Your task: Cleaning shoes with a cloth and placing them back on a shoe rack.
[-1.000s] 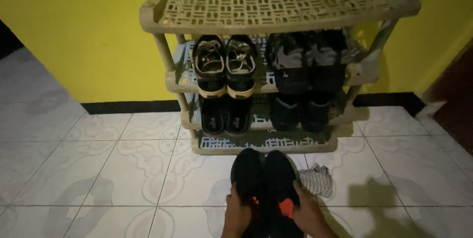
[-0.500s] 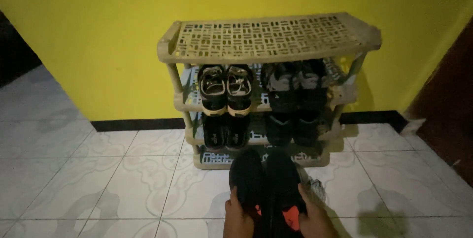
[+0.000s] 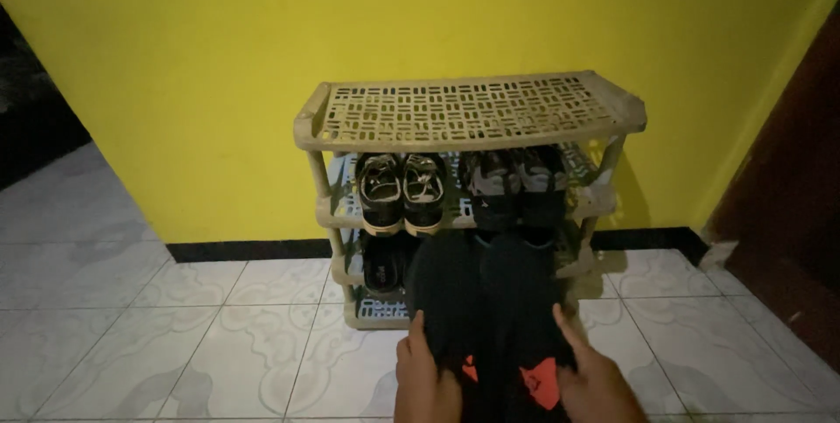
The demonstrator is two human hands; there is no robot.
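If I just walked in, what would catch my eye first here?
Probably the bright yellow wall, with a beige shoe rack standing against it, its top shelf bare. Low in front, the left hand and right hand hold up a pair of black shoes with red heel patches.

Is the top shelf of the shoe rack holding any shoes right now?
No, the top shelf is bare; the black shoes are in the left hand and right hand.

The held pair of black shoes [image 3: 490,318] hides the rack's [image 3: 472,112] lower shelves, and the frame's bottom edge cuts off both wrists.
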